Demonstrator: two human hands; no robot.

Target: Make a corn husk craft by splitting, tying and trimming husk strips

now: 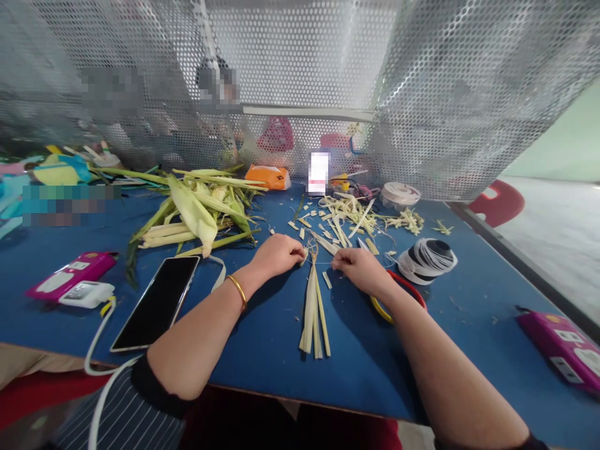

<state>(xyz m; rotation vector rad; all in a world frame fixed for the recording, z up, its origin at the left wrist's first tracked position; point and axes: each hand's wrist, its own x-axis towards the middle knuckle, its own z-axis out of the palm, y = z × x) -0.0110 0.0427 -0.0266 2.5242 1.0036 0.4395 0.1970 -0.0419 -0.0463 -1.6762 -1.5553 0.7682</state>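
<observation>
A bundle of pale corn husk strips lies on the blue table, its narrow tied end away from me and its strips fanned towards me. My left hand is closed in a pinch just left of that narrow end, apparently on the thin white thread; its fingertips partly hide it. To the right, my right hand pinches the same thread, which runs taut from the bundle. Under my right wrist are scissors with red and yellow handles, partly covered. A spool of white thread stands beyond that wrist.
Whole green corn husks are heaped at the left back. Husk scraps litter the centre back. A phone, purple devices with a cable, an orange packet and a tape roll lie around. Perforated mesh stands behind.
</observation>
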